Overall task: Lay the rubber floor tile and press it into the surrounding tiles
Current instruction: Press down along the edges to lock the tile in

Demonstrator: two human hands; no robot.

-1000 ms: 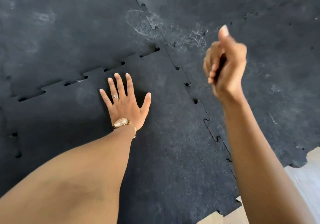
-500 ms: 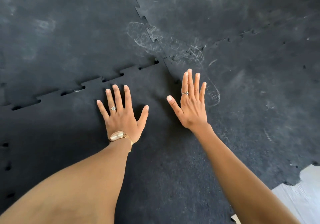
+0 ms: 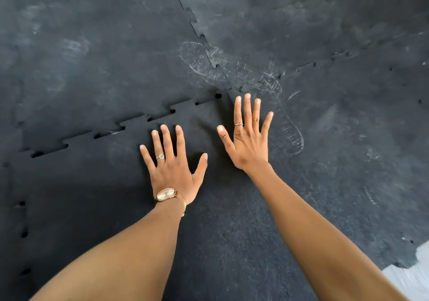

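A black rubber floor tile (image 3: 97,191) with jigsaw edges lies under both my arms. Its far toothed edge (image 3: 120,128) meets the neighbouring tile (image 3: 104,63) with small dark gaps showing along the joint. My left hand (image 3: 173,163), with a ring and a gold watch, lies flat on the tile, fingers spread, just below that joint. My right hand (image 3: 247,135) lies flat with fingers apart over the tile's right seam, close to the corner where the tiles meet. Neither hand holds anything.
Black interlocking tiles cover the floor all around, one at far right (image 3: 336,126) bearing a chalky shoe print (image 3: 234,73). A strip of pale bare floor (image 3: 411,279) shows at the lower right corner, beyond the tiles' toothed edge. Small gaps mark the left seam (image 3: 23,233).
My right hand, raised in a loose fist a second ago, has come down flat on the right seam. The left hand has stayed flat in place.
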